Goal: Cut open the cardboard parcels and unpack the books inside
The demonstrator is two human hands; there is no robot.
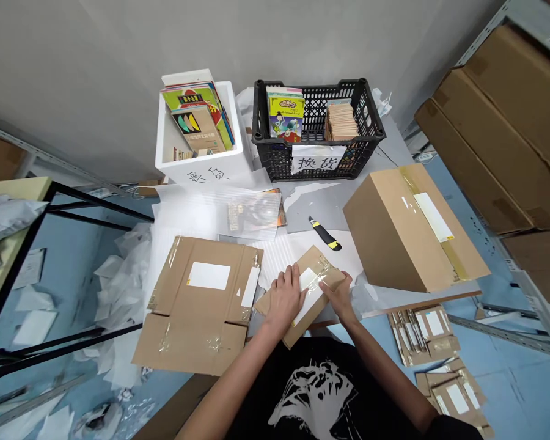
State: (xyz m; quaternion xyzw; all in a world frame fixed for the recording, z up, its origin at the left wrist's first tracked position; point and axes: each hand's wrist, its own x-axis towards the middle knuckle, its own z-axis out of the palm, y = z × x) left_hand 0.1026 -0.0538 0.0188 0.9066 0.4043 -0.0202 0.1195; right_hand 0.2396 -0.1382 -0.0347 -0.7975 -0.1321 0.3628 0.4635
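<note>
A small cardboard package with a white label and clear tape lies tilted at the table's front edge. My left hand rests on its left part, fingers laid out over the cardboard. At its right end my right hand grips the taped corner, thumb on top and the other fingers partly hidden. Left of my hands, a flattened cardboard box bears a white label and strips of tape. Beyond the package, a black and yellow utility knife lies on the table.
A white foam box with books and a black crate with books stand at the back. Translucent wrap partly covers a dark book. To the right sits a large taped carton; folded cardboard lies below.
</note>
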